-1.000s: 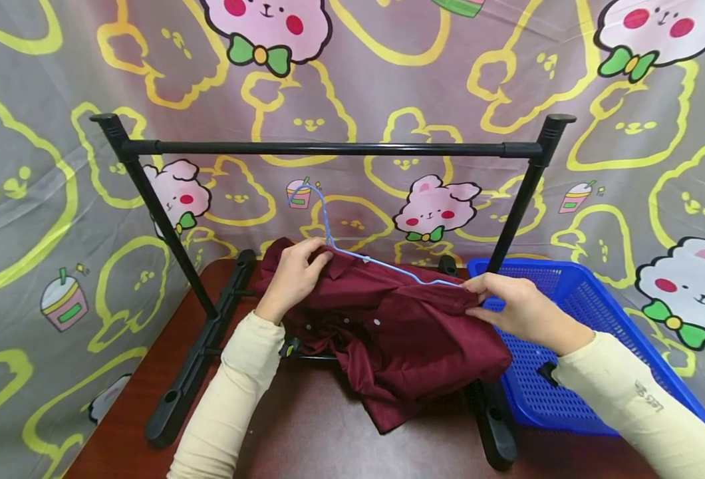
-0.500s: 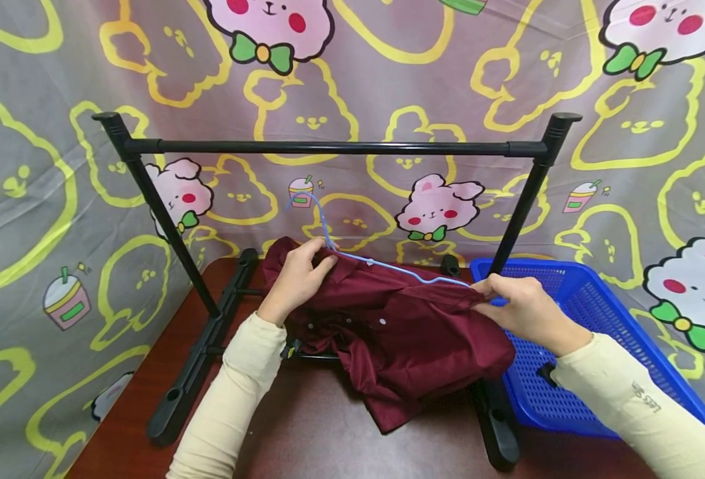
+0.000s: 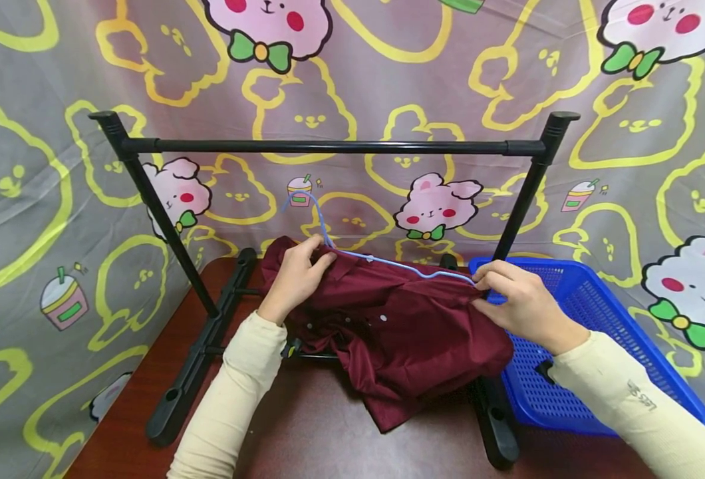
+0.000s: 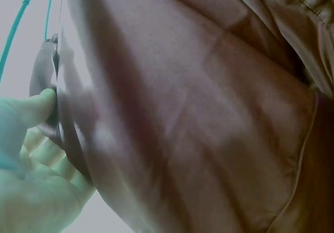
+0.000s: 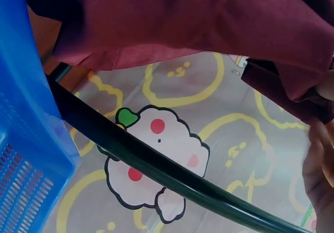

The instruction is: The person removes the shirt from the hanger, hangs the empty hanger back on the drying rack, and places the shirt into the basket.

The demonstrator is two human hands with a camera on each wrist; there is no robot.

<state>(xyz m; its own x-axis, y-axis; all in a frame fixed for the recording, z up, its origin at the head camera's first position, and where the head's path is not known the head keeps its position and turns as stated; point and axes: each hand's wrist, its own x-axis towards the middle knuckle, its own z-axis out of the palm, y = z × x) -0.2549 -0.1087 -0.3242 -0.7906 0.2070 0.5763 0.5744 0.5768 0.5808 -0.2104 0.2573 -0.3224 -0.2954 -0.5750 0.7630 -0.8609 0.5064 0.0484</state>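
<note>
A dark red button-up shirt (image 3: 424, 346) hangs between both hands above the table. A blue wire hanger (image 3: 400, 264) lies along its upper edge, hook up and to the left. My left hand (image 3: 295, 276) pinches the collar just below the hook; in the left wrist view its thumb presses the cloth (image 4: 182, 113). My right hand (image 3: 523, 303) grips the shirt's shoulder between thumb and fingers, at the hanger's right end. That end is partly hidden by the fingers. In the right wrist view, the cloth (image 5: 172, 24) bunches at the hand.
A black garment rack (image 3: 334, 147) stands over the brown table (image 3: 304, 432), its crossbar behind and above the shirt. A blue plastic basket (image 3: 568, 399) sits at the right, beside the rack's foot. A patterned curtain (image 3: 352, 86) hangs behind.
My right hand has shifted slightly right, with its fingers moved a little at the shirt's shoulder and the hanger's end. My left hand stays at the collar.
</note>
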